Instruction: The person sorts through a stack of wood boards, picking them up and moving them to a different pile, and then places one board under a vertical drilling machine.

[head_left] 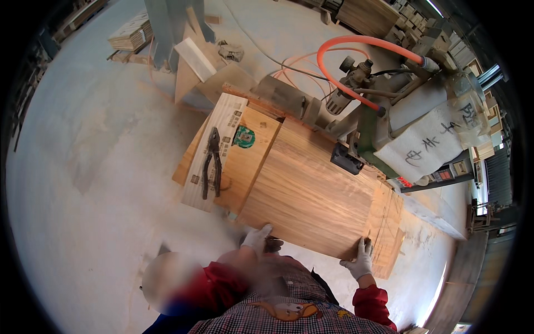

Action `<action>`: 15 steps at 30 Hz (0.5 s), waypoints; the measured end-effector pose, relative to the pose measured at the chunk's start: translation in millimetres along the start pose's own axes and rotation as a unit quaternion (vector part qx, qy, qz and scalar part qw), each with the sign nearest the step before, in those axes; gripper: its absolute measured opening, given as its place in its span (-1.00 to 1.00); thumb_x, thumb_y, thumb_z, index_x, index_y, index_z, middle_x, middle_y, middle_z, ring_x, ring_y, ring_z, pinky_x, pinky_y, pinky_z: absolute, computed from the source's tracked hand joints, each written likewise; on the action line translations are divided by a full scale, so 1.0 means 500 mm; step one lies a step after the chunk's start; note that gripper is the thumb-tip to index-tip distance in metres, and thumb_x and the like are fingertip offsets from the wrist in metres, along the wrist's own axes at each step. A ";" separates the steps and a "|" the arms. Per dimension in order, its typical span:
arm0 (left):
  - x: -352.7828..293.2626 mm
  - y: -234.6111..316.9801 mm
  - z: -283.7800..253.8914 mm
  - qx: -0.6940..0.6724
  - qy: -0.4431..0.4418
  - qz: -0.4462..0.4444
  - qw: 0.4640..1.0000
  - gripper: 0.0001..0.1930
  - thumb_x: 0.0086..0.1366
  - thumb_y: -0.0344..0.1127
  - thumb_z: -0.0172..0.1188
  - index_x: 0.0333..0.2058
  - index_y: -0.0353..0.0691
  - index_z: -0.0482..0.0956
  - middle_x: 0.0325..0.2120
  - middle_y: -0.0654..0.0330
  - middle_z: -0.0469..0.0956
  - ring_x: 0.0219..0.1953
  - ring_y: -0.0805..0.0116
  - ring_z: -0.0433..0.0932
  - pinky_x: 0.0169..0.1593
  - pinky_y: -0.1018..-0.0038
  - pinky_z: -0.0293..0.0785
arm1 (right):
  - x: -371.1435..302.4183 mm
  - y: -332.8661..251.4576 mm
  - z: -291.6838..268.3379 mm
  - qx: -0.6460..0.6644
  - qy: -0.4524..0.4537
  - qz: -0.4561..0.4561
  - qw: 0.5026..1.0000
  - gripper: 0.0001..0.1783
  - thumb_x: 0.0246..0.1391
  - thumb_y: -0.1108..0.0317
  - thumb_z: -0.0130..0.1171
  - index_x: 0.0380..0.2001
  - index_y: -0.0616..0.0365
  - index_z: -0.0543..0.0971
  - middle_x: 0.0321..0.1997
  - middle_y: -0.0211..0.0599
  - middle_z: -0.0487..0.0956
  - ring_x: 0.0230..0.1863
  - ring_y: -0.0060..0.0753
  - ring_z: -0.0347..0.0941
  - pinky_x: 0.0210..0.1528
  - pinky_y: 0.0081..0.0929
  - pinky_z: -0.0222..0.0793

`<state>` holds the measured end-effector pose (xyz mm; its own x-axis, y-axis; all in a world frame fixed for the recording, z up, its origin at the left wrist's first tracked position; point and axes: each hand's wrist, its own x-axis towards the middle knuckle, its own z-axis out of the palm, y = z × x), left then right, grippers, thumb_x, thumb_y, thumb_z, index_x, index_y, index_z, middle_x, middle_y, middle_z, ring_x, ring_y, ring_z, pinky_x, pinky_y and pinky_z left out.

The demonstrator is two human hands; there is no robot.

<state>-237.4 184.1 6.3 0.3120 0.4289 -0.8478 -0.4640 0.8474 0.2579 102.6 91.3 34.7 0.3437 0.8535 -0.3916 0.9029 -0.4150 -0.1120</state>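
Note:
A wide brown wood-grain panel (pixel 311 189) lies on a paler wooden work surface (pixel 384 234), under the machine. My left hand (pixel 257 239), in a white glove, holds the panel's near edge at its left corner. White-gloved too, my right hand (pixel 360 261) grips the near edge at the right corner, fingertips on top. To the panel's left, dark pliers (pixel 212 161) rest on a pale printed board (pixel 222 119). Beside them is a small green roll or disc (pixel 243 137) on a yellowish board (pixel 256 131).
A machine with a green frame (pixel 367 131), white cover (pixel 423 145) and orange hose (pixel 339 40) stands at the far right. Its black block (pixel 346 158) overhangs the panel's far edge. Stacked boards (pixel 132 33) lie far left. A blurred pale round shape (pixel 169 281) is near my left sleeve.

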 end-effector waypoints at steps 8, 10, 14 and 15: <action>0.062 -0.043 -0.065 0.155 -0.042 0.147 0.976 -0.58 0.24 -0.06 -0.03 -0.20 -0.38 0.37 -0.42 -0.05 0.52 -0.39 0.10 0.55 -0.29 0.23 0.50 | -0.013 -0.021 -0.034 -0.044 -0.016 0.028 0.999 0.23 -0.55 -0.10 0.42 0.24 -0.02 0.01 0.31 0.03 -0.13 0.30 0.17 -0.25 0.26 -0.05 -0.19; 0.079 -0.043 -0.086 0.198 -0.054 0.155 0.967 -0.53 0.23 -0.01 -0.03 -0.18 -0.39 0.37 -0.40 -0.06 0.52 -0.38 0.10 0.55 -0.24 0.26 0.49 | -0.013 -0.020 -0.039 -0.044 -0.014 0.027 0.999 0.22 -0.55 -0.10 0.42 0.23 -0.04 0.02 0.32 0.02 -0.14 0.30 0.17 -0.25 0.26 -0.06 -0.19; 0.063 -0.025 -0.077 0.187 -0.030 0.102 0.977 -0.48 0.21 0.05 -0.01 -0.17 -0.38 0.38 -0.38 -0.05 0.52 -0.34 0.10 0.54 -0.20 0.26 0.48 | -0.016 -0.020 -0.051 -0.033 -0.014 0.030 0.999 0.19 -0.55 -0.08 0.42 0.22 -0.03 0.06 0.31 0.01 -0.12 0.30 0.10 -0.23 0.22 0.01 -0.17; 0.061 -0.022 -0.079 0.174 -0.023 0.084 0.981 -0.48 0.20 0.07 -0.01 -0.18 -0.37 0.38 -0.38 -0.05 0.52 -0.33 0.10 0.54 -0.19 0.25 0.48 | -0.017 -0.020 -0.051 -0.029 -0.009 0.028 0.999 0.18 -0.55 -0.06 0.42 0.21 0.00 0.08 0.30 0.01 -0.10 0.29 0.09 -0.22 0.21 0.02 -0.16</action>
<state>-255.7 175.4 -40.5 0.2963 0.5785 -0.7599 -0.2027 0.8156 0.5419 97.4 96.2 62.4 0.3907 0.8231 -0.4122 0.8956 -0.4433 -0.0363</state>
